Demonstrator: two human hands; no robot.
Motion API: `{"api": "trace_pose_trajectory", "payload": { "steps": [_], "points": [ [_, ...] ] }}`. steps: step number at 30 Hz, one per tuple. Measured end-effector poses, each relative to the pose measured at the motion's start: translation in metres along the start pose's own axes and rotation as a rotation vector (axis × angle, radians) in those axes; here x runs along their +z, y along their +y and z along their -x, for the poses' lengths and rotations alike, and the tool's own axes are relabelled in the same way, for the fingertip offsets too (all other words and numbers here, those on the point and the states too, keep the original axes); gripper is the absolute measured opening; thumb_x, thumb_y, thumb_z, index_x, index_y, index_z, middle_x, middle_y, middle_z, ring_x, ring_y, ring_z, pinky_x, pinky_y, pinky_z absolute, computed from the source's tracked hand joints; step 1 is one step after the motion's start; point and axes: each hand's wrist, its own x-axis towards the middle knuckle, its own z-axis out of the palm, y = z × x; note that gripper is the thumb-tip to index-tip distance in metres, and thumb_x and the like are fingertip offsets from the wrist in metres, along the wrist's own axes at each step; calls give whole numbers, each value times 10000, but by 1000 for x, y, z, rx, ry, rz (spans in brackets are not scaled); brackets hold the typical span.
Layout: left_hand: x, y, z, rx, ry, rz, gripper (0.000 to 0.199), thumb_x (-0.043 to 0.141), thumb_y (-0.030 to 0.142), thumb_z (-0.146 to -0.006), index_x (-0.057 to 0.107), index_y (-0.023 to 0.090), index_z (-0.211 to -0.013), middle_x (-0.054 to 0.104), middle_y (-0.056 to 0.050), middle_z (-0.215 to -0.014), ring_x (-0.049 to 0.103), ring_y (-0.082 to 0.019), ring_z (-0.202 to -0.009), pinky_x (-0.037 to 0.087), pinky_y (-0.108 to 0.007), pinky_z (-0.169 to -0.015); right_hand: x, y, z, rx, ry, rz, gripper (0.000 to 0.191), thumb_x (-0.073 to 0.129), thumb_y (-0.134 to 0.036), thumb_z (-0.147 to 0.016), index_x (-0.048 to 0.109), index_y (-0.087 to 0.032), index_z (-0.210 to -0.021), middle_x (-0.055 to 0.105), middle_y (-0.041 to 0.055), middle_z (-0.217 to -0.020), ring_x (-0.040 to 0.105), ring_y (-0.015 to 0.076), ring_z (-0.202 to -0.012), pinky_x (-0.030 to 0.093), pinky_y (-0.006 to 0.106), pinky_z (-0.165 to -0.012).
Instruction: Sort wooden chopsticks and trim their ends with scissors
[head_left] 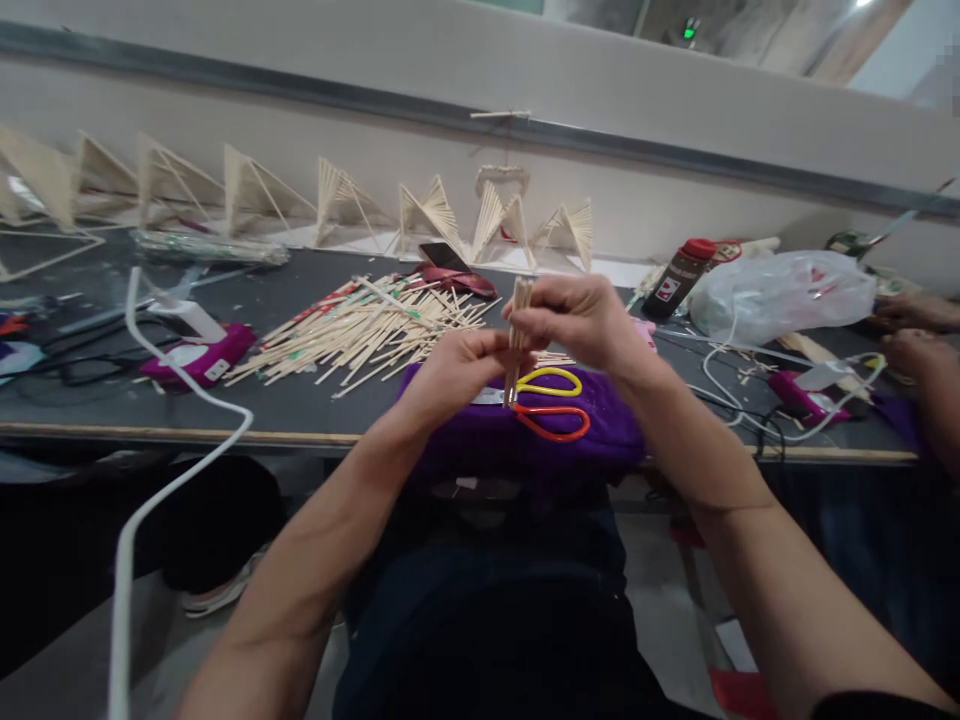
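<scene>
A small upright bundle of thin wooden sticks (521,296) is pinched between my two hands. My right hand (574,318) grips its upper part, fingers closed round it. Lower down, my left hand (469,370) closes its fingertips on the same bundle. Just beneath lie scissors (559,433) with one yellow and one red handle loop, their blades partly hidden behind my left hand and the sticks. They rest on a purple cloth (615,425) at the table edge. A large loose pile of wooden sticks (360,335) spreads out left of my hands.
Fan-shaped stick models (427,220) stand in a row along the wall. A dark bottle with a red cap (682,280) and a plastic bag (780,292) are at right, near another person's hands (919,340). A white cable (131,560) hangs over the left table edge.
</scene>
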Motion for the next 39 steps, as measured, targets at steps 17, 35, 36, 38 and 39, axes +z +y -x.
{"api": "trace_pose_trajectory", "payload": {
  "steps": [17,35,36,38,39],
  "points": [
    [14,-100,-159,24,58,86,398,681,449,-636,660,74,-768,662,-80,-732,599,-126,-660,489,-294,-700,-48,140,-66,100,131,162,284,531,-347,-787,560,-117,-621,571,11,-562,515,74,-517,413,187,-509],
    [-5,-7,-113,-275,-77,298,196,655,230,-707,658,105,-858,688,-111,-765,662,-202,-695,524,-313,-649,-46,60,-63,297,168,-204,283,585,-381,-801,574,-110,-720,557,-13,-516,501,47,-426,389,146,-397],
    [-9,-6,-108,-299,-34,354,181,641,208,-719,653,111,-871,690,-102,-768,664,-196,-701,528,-300,-644,-42,56,-56,304,173,-243,309,573,-413,-809,579,-109,-753,575,-6,-544,508,45,-433,376,141,-383],
    [-18,-7,-99,-330,74,458,148,604,166,-747,641,113,-880,693,-91,-772,667,-184,-720,535,-276,-635,-32,54,-37,330,158,-309,340,558,-446,-814,592,-108,-802,612,13,-601,521,47,-439,344,138,-346],
    [-22,-8,-95,-337,130,498,133,584,147,-760,635,107,-876,693,-90,-770,669,-179,-725,538,-266,-632,-26,56,-26,357,131,-335,344,558,-446,-813,600,-105,-809,622,20,-616,523,49,-434,334,140,-331]
  ]
}}
